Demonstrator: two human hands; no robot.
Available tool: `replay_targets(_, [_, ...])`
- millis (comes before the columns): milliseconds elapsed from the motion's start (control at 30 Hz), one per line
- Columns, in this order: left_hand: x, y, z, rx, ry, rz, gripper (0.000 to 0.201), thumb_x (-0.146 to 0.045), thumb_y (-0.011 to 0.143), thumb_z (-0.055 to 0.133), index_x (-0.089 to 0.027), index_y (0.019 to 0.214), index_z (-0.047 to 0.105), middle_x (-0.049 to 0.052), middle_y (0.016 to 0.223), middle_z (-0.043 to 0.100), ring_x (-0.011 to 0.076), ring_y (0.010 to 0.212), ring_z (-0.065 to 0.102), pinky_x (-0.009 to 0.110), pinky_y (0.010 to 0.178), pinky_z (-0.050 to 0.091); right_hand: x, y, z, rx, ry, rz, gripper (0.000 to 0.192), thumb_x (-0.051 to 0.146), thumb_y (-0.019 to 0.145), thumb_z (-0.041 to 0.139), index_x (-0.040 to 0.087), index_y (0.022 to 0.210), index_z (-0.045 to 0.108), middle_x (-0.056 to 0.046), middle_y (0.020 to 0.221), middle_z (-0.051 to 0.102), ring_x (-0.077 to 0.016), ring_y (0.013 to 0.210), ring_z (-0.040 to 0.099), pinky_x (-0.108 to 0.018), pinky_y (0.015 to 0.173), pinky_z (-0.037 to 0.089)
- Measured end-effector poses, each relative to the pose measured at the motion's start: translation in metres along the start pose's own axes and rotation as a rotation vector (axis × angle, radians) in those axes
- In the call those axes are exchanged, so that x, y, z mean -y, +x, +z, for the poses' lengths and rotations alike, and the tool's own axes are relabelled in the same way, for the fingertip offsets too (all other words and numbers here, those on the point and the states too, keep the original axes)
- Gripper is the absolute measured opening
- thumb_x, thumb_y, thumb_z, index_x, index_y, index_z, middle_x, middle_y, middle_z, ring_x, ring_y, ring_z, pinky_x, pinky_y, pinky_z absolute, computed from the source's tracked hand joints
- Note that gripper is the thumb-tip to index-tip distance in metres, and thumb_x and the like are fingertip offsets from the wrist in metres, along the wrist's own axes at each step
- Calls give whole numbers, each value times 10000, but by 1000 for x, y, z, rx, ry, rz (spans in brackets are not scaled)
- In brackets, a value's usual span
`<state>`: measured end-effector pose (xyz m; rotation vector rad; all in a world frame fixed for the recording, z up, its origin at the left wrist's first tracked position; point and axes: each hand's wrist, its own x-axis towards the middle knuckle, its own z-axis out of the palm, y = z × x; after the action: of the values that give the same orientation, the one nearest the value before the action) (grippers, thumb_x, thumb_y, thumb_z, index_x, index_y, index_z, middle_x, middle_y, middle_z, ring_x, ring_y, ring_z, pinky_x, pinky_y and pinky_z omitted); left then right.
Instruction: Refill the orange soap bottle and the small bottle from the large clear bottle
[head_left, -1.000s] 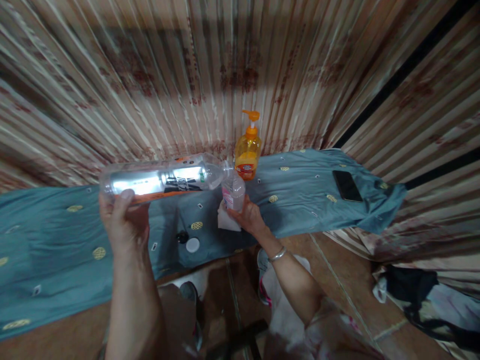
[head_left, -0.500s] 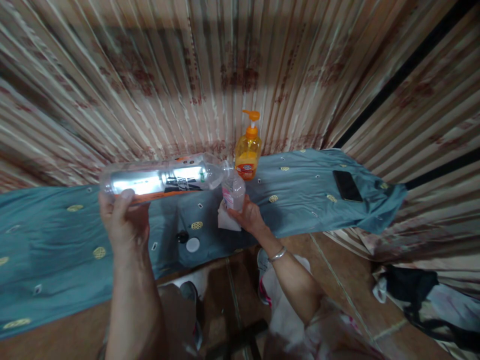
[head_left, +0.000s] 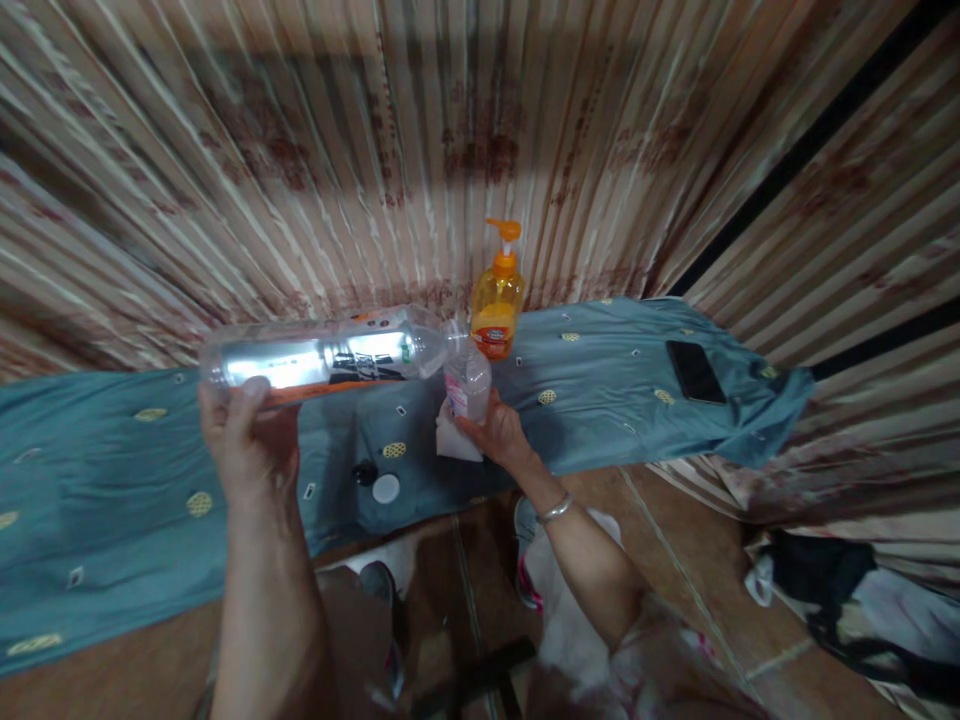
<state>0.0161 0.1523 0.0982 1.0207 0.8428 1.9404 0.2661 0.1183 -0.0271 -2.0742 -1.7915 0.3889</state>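
My left hand [head_left: 251, 430] is closed around the base end of a large clear plastic bottle [head_left: 375, 355] with an orange and black label. That bottle lies on its side in the air, its neck pointing right. Its mouth meets the top of a small clear bottle [head_left: 472, 375] with a pink label; whether the two touch, I cannot tell. Wrapped round the small bottle, my right hand [head_left: 496, 430] holds it upright. A white tissue or cloth [head_left: 456, 440] shows beneath the small bottle. Any liquid flow at the mouths is too fine to make out.
An orange pump bottle [head_left: 496, 310] stands behind the small bottle. A black cap [head_left: 365, 473] and a white round lid [head_left: 386, 489] lie near the front edge of the blue cloth [head_left: 600, 400]. A phone [head_left: 695, 371] rests at right. Pleated curtains [head_left: 337, 150] hang behind.
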Motion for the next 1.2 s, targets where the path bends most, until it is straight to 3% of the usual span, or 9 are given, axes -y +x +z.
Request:
replay_targets(367, [1, 0, -1, -11, -7, -8, 796, -325, 497, 964, -371, 1259, 735, 15, 1242, 786, 273, 1185, 738, 387, 957, 624, 3, 0, 3, 31, 42, 53, 489, 372, 1005, 804, 181, 1417, 625, -166, 1117, 841, -295, 1094, 837, -421, 984, 668])
replay_targets(667, [-1, -1, 0, -3, -13, -14, 702, -311, 498, 965, -325, 1173, 773, 24, 1283, 795, 287, 1252, 725, 383, 987, 618, -1, 2, 7, 20, 40, 43, 502, 434, 1002, 790, 164, 1394, 631, -157, 1055, 827, -270, 1003, 833, -366, 908, 647])
replay_targets(900, [3, 1, -3, 9, -40, 7, 819, -341, 483, 994, -356, 1262, 742, 24, 1256, 778, 296, 1217, 733, 464, 1025, 635, -10, 4, 22, -51, -41, -19, 673, 470, 991, 806, 172, 1545, 569, -119, 957, 806, -274, 920, 817, -372, 817, 660])
replay_targets(1200, [4, 3, -5, -6, -22, -1, 828, -318, 480, 963, -375, 1275, 738, 2, 1202, 769, 256, 1131, 723, 346, 881, 606, -7, 3, 11, -3, 61, 17, 544, 387, 987, 818, 185, 1448, 614, -139, 1039, 845, -272, 982, 844, -379, 874, 664])
